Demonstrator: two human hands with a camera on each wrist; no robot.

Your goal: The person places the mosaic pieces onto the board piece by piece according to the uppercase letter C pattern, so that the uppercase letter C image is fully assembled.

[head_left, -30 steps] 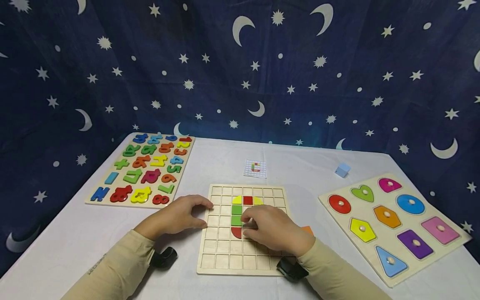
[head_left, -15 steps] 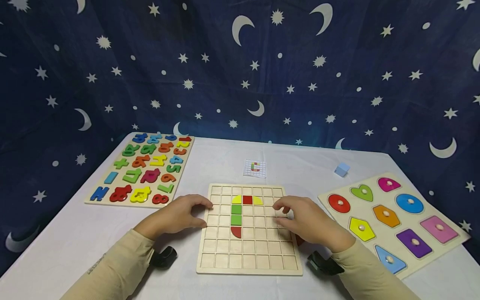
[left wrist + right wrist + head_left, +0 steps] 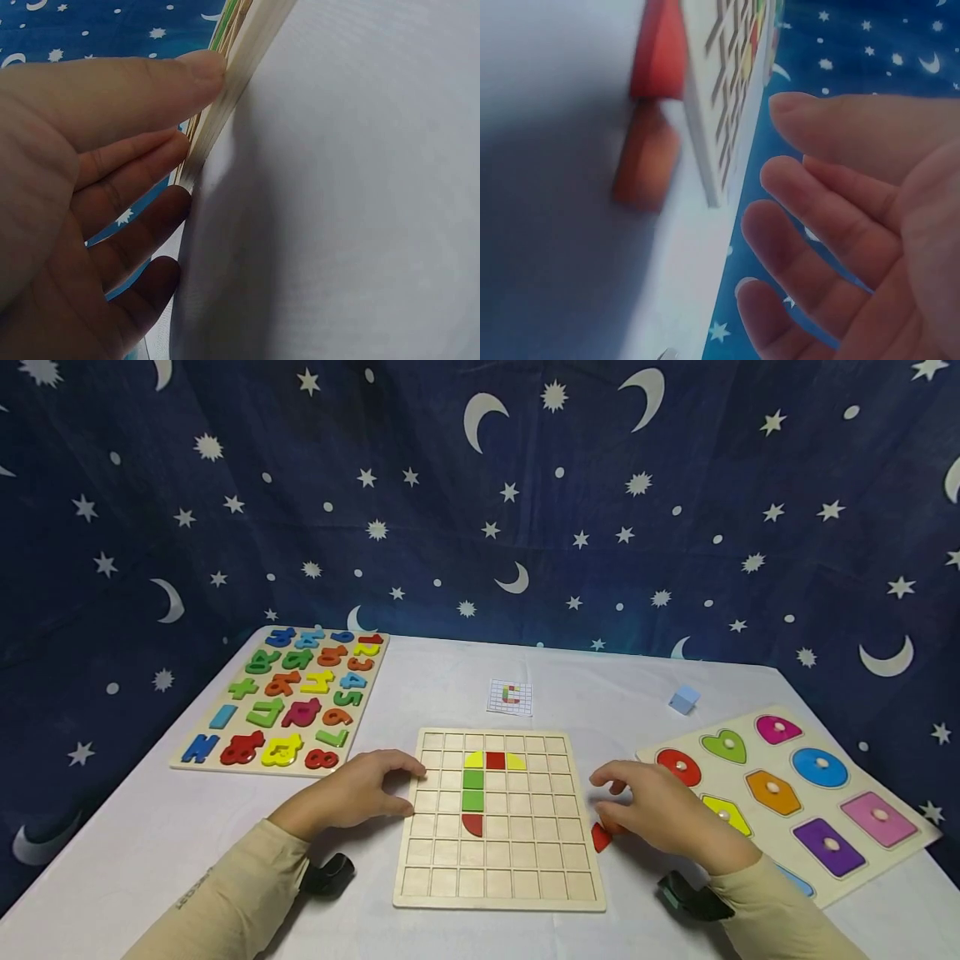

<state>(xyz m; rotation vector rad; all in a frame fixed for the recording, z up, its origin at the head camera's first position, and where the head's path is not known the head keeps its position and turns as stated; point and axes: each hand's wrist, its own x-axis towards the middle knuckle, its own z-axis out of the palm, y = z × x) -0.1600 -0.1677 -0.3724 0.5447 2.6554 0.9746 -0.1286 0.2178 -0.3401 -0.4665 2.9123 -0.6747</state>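
A wooden grid board (image 3: 510,881) lies on the table with yellow quarter-circles, a red square (image 3: 495,761), green squares (image 3: 473,780) and a red quarter-circle (image 3: 472,824) set in its cells. At the board's left edge rests my left hand (image 3: 348,789), thumb and fingertips touching the rim (image 3: 240,64). Just right of the board hovers my right hand (image 3: 663,814), fingers relaxed and nothing between them. Beneath it lie a red piece (image 3: 601,837) and an orange piece (image 3: 649,157), partly hidden by the hand in the head view.
Behind the board lies a small pattern card (image 3: 510,697). A number puzzle board (image 3: 255,697) is at the left. On the right sit a knobbed shape puzzle (image 3: 813,802) and a light blue cube (image 3: 684,700). A starry dark curtain (image 3: 450,527) hangs behind the table.
My right hand has moved right, from over the middle of the board to above the loose pieces. The left hand stays at the board's edge.
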